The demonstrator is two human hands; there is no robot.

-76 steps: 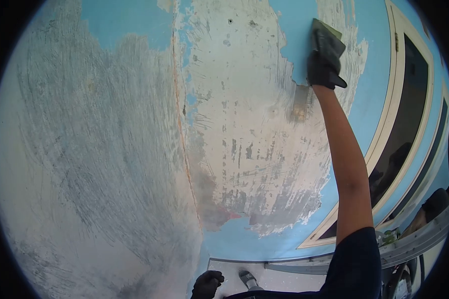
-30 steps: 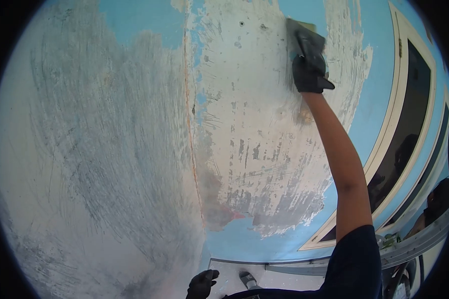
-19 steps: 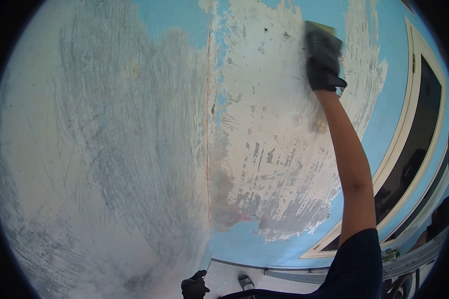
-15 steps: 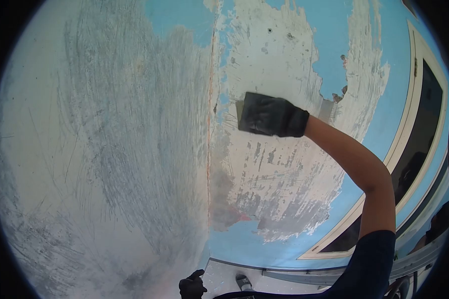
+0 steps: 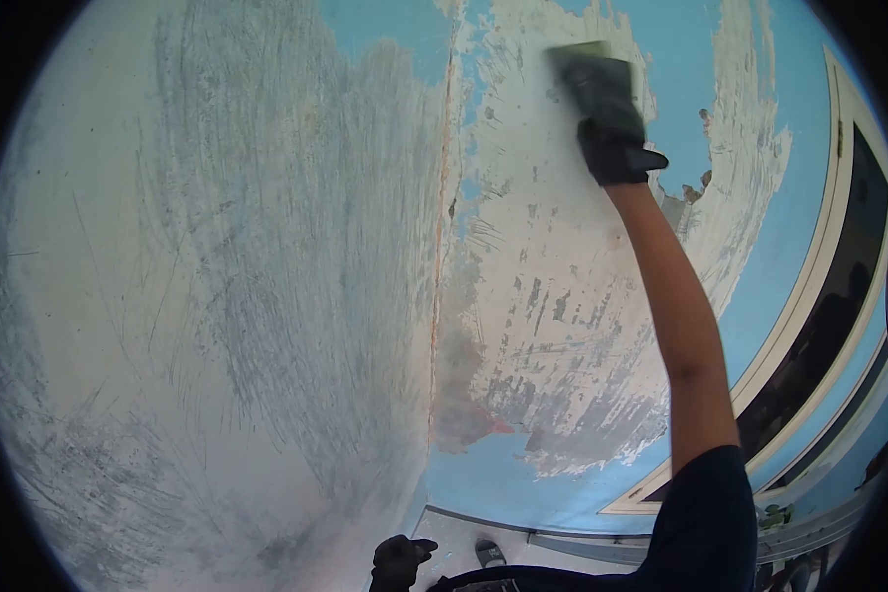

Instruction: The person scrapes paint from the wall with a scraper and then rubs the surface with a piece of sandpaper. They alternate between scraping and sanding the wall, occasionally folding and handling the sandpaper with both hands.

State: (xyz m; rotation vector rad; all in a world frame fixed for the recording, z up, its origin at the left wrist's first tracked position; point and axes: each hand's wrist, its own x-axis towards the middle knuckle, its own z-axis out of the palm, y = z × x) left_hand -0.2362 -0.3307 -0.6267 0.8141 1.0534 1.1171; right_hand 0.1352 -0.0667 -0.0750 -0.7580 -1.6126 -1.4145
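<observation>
My right hand (image 5: 612, 118), in a black glove, is raised against the upper part of the right-hand wall. It presses a flat, olive-grey piece of sandpaper (image 5: 592, 47) to the surface; motion smears its fingertips, and the palm covers most of the sheet. Under it, the scraped wall (image 5: 533, 227) shows whitish plaster with grey patches and ragged edges of blue paint. Low at the bottom edge, my left hand (image 5: 400, 562), also gloved in black, hangs apart from the wall. Its fingers are curled in with one digit pointing right, and I see nothing in them.
A grey, scratched wall (image 5: 296, 237) meets the right-hand wall at a cracked corner (image 5: 440, 227). A cream-framed window (image 5: 809, 355) stands at the right, with a metal rail (image 5: 809, 538) below it. My foot in a sandal (image 5: 489, 553) is on the pale floor.
My right hand has swept up and to the right with the sandpaper, its fingers turning from leftward to upward. The view has shifted slightly; my left hand stays low.
</observation>
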